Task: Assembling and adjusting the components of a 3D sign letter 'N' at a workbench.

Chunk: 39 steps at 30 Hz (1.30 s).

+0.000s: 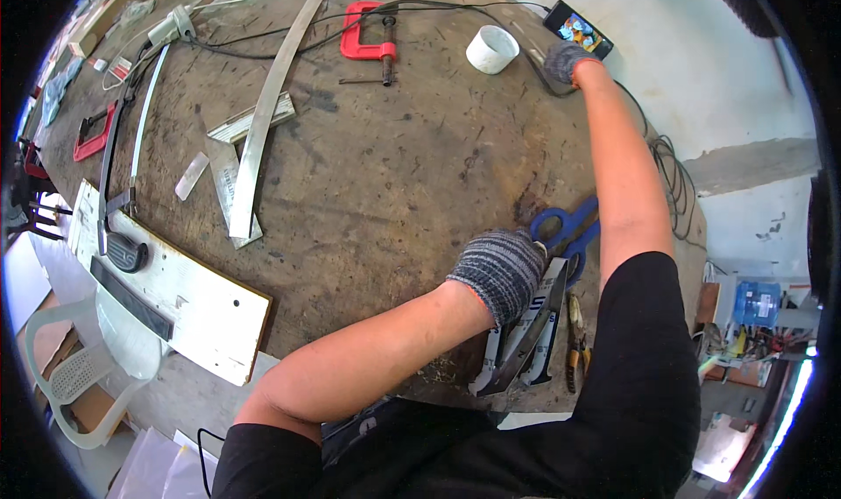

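Showing, nearest the body, flat grey metal bars bunching beside an orange-and-dark hand tool, probably sitting near the edge of the worn tabletop for easy reach. Overlapping too closely for sure counting. Curling the gloved left hand into a narrow, rounded shape over the upper ends of the bars, perhaps for steadying or gathering; turning the fingertips from view, so not telling whether gripping or merely resting. Keeping blue-handled scissors just beyond, with both loops facing the left hand; hiding the blades behind the right arm.

Continuing leftward with a pale board at the table's edge, bearing a black-handled clamp, possibly for pinning; obscuring the clamp's lower contact. Laying a long metal strip farther in, across shorter pieces, likely for sparing working space; covering parts of the pieces underneath.

Extending the right hand, also gloved, to the far side, close against a lit phone; concealing the fingertips, hence not telling between touching, holding and hovering. Facing the phone's screen into view, apparently for watching; not revealing any support behind. Standing a white cup left of that hand. Resting a red C-clamp farther left, seemingly out of use. Running dark cables behind the right forearm, losing their ends from sight.
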Motion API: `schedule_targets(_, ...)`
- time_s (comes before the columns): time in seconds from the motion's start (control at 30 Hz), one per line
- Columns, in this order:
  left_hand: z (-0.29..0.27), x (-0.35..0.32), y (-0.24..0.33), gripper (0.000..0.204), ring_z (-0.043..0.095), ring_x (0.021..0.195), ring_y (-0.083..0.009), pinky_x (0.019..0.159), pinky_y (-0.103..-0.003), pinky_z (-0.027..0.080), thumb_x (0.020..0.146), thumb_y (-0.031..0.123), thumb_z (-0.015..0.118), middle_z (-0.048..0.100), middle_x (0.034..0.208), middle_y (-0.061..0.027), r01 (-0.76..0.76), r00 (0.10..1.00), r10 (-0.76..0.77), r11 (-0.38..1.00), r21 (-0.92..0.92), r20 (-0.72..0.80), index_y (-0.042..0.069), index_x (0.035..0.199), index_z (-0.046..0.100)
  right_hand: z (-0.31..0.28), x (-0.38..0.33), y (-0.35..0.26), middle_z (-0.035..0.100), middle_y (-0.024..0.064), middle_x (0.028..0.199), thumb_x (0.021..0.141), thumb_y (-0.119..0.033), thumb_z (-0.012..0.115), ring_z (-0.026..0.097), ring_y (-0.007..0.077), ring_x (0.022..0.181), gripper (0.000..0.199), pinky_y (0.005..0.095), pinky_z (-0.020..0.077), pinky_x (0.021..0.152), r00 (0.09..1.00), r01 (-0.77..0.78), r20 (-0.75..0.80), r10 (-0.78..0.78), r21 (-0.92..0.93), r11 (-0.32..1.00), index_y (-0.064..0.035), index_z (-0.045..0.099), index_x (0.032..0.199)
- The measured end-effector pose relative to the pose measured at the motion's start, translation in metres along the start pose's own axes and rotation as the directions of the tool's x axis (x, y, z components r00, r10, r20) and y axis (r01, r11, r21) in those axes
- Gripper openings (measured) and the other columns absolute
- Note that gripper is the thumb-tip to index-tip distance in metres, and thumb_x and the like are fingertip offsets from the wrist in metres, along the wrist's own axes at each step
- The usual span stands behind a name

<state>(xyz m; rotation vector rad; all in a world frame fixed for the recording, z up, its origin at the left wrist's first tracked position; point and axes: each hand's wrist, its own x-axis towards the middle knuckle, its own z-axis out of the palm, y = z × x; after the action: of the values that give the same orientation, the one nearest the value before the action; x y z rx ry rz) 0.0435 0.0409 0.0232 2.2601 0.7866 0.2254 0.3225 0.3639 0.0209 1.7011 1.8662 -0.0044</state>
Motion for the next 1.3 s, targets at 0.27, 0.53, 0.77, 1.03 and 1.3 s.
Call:
schedule_targets(0.27, 0.000, 0.002, 0.003, 0.027, 0.067, 0.092, -0.0398, 0.081, -0.049, 0.054, 0.087, 0.014, 0.053, 0.068, 0.097, -0.0241, -0.042, 0.999, 0.042, 0.999, -0.007, -0.006, 0.000, 0.107, 0.065, -0.045, -0.085, 0.032, 0.066, 0.0188, 0.124, 0.097, -0.029, 0.055, 0.064, 0.0332, 0.114, 0.039, 0.0386, 0.0475, 0.102, 0.877, -0.028, -0.386, 0.285, 0.553, 0.833, -0.0068, 0.062, 0.129)
schedule_targets(0.53, -0.002, -0.002, 0.005, 0.028, 0.067, 0.091, -0.0403, 0.080, -0.048, 0.054, 0.085, 0.015, 0.055, 0.067, 0.098, -0.0247, -0.059, 0.998, 0.059, 0.998, -0.002, -0.003, -0.001, 0.106, 0.066, -0.075, -0.184, -0.020, 0.070, 0.0163, 0.110, 0.091, -0.029, 0.062, 0.066, 0.0348, 0.103, 0.031, 0.0404, 0.0514, 0.093, 0.727, 0.165, -0.683, 0.068, 0.270, 0.948, -0.0078, 0.071, 0.112)
schedule_targets(0.77, -0.005, 0.000, 0.005, 0.029, 0.067, 0.094, -0.0397, 0.082, -0.048, 0.054, 0.085, 0.015, 0.057, 0.067, 0.099, -0.0250, -0.043, 0.998, 0.043, 0.999, 0.007, 0.047, 0.000, 0.108, 0.066, -0.050, -0.155, -0.074, 0.069, 0.0181, 0.104, 0.090, -0.030, 0.056, 0.067, 0.0332, 0.100, 0.029, 0.0448, 0.0533, 0.088, 0.682, -0.023, -0.731, 0.021, 0.007, 1.000, -0.0086, 0.072, 0.102)
schedule_targets(1.03, 0.000, 0.002, 0.000, 0.029, 0.068, 0.091, -0.0396, 0.081, -0.048, 0.054, 0.086, 0.016, 0.058, 0.068, 0.093, -0.0244, -0.050, 0.998, 0.051, 0.998, 0.027, -0.022, 0.000, 0.108, 0.067, -0.055, -0.142, -0.078, 0.068, 0.0176, 0.112, 0.094, -0.035, 0.056, 0.065, 0.0348, 0.106, 0.035, 0.0451, 0.0510, 0.095, 0.774, -0.047, -0.610, 0.170, 0.213, 0.976, -0.0081, 0.070, 0.110)
schedule_targets(1.3, 0.003, -0.006, 0.008, 0.027, 0.067, 0.088, -0.0406, 0.078, -0.049, 0.054, 0.086, 0.018, 0.057, 0.068, 0.090, -0.0239, -0.076, 0.997, 0.077, 0.994, 0.084, -0.020, 0.001, 0.104, 0.067, -0.023, -0.167, -0.042, 0.071, 0.0186, 0.110, 0.089, -0.037, 0.069, 0.068, 0.0318, 0.101, 0.039, 0.0378, 0.0509, 0.093, 0.721, 0.202, -0.641, 0.263, 0.557, 0.806, -0.0075, 0.072, 0.115)
